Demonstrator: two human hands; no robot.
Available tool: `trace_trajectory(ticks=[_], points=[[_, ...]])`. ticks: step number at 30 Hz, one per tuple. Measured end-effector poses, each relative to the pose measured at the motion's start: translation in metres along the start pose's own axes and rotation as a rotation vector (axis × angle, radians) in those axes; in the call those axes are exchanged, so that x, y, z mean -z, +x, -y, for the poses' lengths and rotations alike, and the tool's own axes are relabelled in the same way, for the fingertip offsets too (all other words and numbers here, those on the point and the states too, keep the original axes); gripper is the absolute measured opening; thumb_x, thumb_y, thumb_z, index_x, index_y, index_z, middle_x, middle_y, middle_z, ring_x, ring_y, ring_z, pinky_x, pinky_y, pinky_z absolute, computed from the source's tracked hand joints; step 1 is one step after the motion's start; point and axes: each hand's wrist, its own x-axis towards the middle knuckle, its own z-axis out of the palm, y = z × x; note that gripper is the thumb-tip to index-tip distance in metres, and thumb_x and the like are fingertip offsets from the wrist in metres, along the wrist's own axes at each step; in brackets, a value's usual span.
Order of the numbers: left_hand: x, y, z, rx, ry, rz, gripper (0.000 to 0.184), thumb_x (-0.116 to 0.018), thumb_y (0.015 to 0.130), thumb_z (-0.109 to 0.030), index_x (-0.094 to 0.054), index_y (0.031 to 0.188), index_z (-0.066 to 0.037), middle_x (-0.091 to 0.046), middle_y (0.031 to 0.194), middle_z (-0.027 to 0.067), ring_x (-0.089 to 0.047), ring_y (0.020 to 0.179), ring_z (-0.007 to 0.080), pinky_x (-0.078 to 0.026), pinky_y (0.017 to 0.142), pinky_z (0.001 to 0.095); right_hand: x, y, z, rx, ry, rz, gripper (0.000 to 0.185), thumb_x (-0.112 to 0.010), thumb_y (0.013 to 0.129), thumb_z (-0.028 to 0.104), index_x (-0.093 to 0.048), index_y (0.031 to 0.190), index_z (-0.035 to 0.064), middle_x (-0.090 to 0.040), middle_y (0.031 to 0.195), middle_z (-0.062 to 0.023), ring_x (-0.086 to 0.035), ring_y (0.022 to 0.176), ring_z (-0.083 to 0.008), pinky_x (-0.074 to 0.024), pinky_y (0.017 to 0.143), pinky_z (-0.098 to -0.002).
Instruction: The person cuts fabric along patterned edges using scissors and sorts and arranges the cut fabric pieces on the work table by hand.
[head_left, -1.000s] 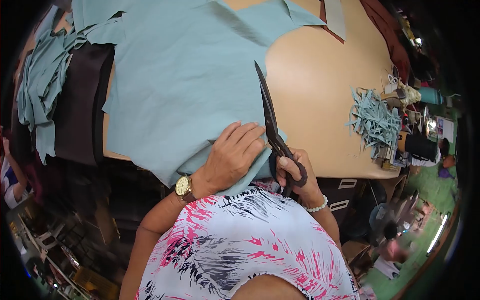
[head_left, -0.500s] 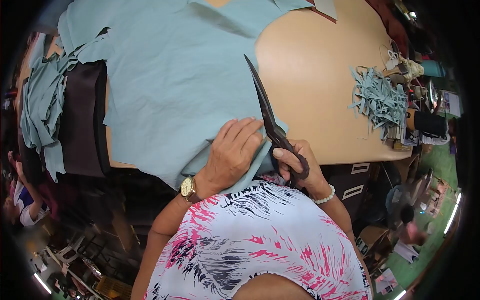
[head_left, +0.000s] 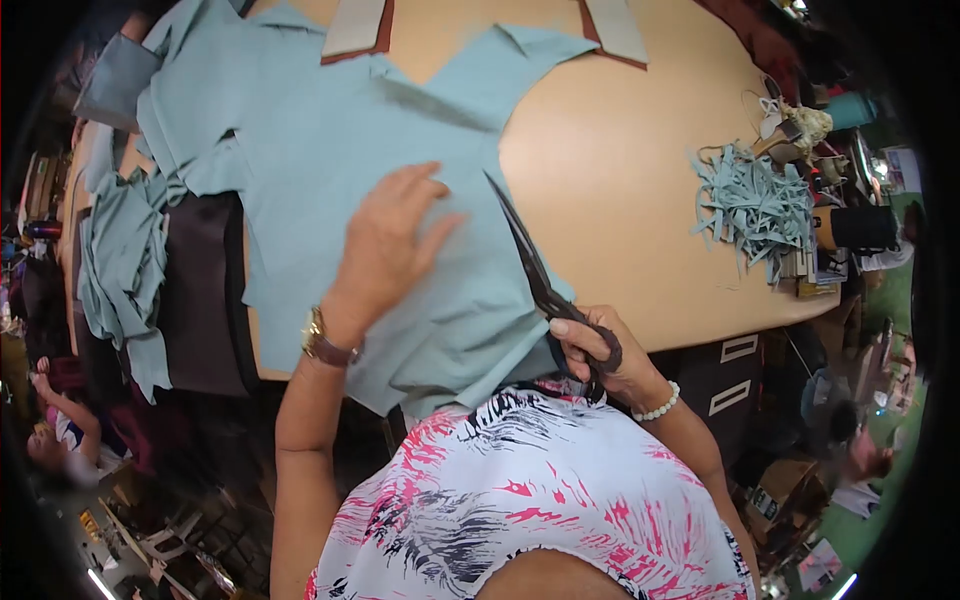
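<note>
A large piece of light teal fabric (head_left: 320, 130) is spread over the tan table, its near edge bunched against my body. My right hand (head_left: 625, 360) grips the handles of long black scissors (head_left: 530, 255). Their blades look closed and point away from me, lying along the fabric's right edge. Over the middle of the fabric is my left hand (head_left: 390, 240), fingers apart and slightly blurred, holding nothing. Whether it touches the cloth I cannot tell.
A heap of teal scraps (head_left: 755, 205) lies on the table's (head_left: 620, 200) right side, beside a brush (head_left: 780, 138) and a dark cylinder (head_left: 860, 228). More teal strips (head_left: 125, 260) hang at the left over a dark surface (head_left: 205, 290). Another person (head_left: 75, 425) is at far left.
My left hand has left the near right edge of the fabric and moved forward and left, its fingers spreading. The fabric has shifted toward me. My right hand still holds the scissors.
</note>
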Motion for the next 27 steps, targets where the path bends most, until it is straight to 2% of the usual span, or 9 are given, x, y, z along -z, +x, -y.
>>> trace_trajectory(ticks=[4, 7, 10, 11, 17, 20, 23, 27], points=[[0.002, 0.004, 0.039, 0.046, 0.250, -0.023, 0.027, -0.067, 0.074, -0.017, -0.057, 0.093, -0.003, -0.052, 0.117, 0.0169, -0.049, 0.106, 0.0340, -0.040, 0.089, 0.0400, 0.005, 0.002, -0.001, -0.013, 0.062, 0.060, 0.034, -0.062, 0.083, 0.025, -0.046, 0.059, 0.0070, -0.043, 0.050, 0.0018, -0.042, 0.039, -0.0052, -0.0329, 0.038, -0.0189], [-0.013, -0.010, 0.037, -0.006, 0.241, -0.066, 0.027, -0.069, 0.072, -0.018, -0.056, 0.092, -0.004, -0.053, 0.115, 0.0150, -0.050, 0.105, 0.0324, -0.039, 0.088, 0.0412, 0.007, 0.002, 0.001, -0.043, 0.084, 0.082, 0.032, -0.065, 0.081, 0.023, -0.048, 0.060, 0.0057, -0.047, 0.050, 0.0005, -0.046, 0.039, -0.0064, -0.0343, 0.037, -0.0190], [-0.020, -0.017, 0.043, 0.010, 0.115, -0.073, 0.026, -0.068, 0.073, -0.020, -0.056, 0.090, -0.004, -0.053, 0.108, 0.0126, -0.049, 0.101, 0.0306, -0.038, 0.084, 0.0395, 0.005, 0.001, 0.004, -0.042, 0.065, 0.088, 0.031, -0.064, 0.081, 0.023, -0.049, 0.060, 0.0051, -0.046, 0.049, 0.0006, -0.045, 0.039, -0.0066, -0.0339, 0.037, -0.0190], [-0.022, -0.016, 0.043, -0.015, 0.122, -0.087, 0.022, -0.067, 0.073, -0.015, -0.054, 0.086, -0.004, -0.054, 0.103, 0.0108, -0.050, 0.097, 0.0280, -0.039, 0.080, 0.0377, 0.006, 0.001, 0.005, -0.040, 0.045, 0.093, 0.031, -0.064, 0.081, 0.024, -0.050, 0.061, 0.0046, -0.047, 0.049, 0.0006, -0.046, 0.039, -0.0066, -0.0341, 0.037, -0.0190], [-0.023, -0.017, 0.038, -0.102, 0.142, -0.120, 0.016, -0.066, 0.072, -0.006, -0.052, 0.079, -0.004, -0.056, 0.096, 0.0083, -0.054, 0.087, 0.0247, -0.042, 0.072, 0.0353, 0.007, -0.002, 0.007, -0.020, -0.054, 0.061, 0.033, -0.065, 0.081, 0.026, -0.049, 0.059, 0.0058, -0.047, 0.048, 0.0012, -0.045, 0.039, -0.0058, -0.0340, 0.038, -0.0194], [-0.022, -0.025, 0.029, -0.166, 0.176, -0.206, 0.015, -0.066, 0.072, -0.007, -0.054, 0.079, -0.002, -0.058, 0.095, 0.0095, -0.055, 0.078, 0.0262, -0.043, 0.066, 0.0347, 0.013, -0.009, 0.005, -0.030, -0.081, 0.071, 0.033, -0.065, 0.080, 0.025, -0.049, 0.059, 0.0061, -0.046, 0.047, 0.0015, -0.044, 0.038, -0.0052, -0.0327, 0.037, -0.0191], [-0.023, -0.040, 0.017, -0.131, 0.166, -0.091, 0.016, -0.066, 0.072, -0.010, -0.056, 0.082, -0.003, -0.059, 0.094, 0.0102, -0.056, 0.077, 0.0244, -0.043, 0.063, 0.0338, 0.024, -0.018, -0.001, -0.049, -0.113, 0.084, 0.032, -0.065, 0.080, 0.024, -0.049, 0.059, 0.0060, -0.046, 0.047, 0.0016, -0.043, 0.038, -0.0049, -0.0317, 0.037, -0.0187], [-0.027, -0.034, -0.003, -0.134, 0.217, -0.056, 0.020, -0.065, 0.073, -0.012, -0.059, 0.089, -0.004, -0.058, 0.087, 0.0082, -0.055, 0.072, 0.0220, -0.043, 0.061, 0.0326, 0.029, -0.030, -0.001, -0.079, -0.117, 0.061, 0.030, -0.064, 0.081, 0.022, -0.049, 0.060, 0.0058, -0.045, 0.047, 0.0015, -0.043, 0.037, -0.0048, -0.0322, 0.037, -0.0189]])
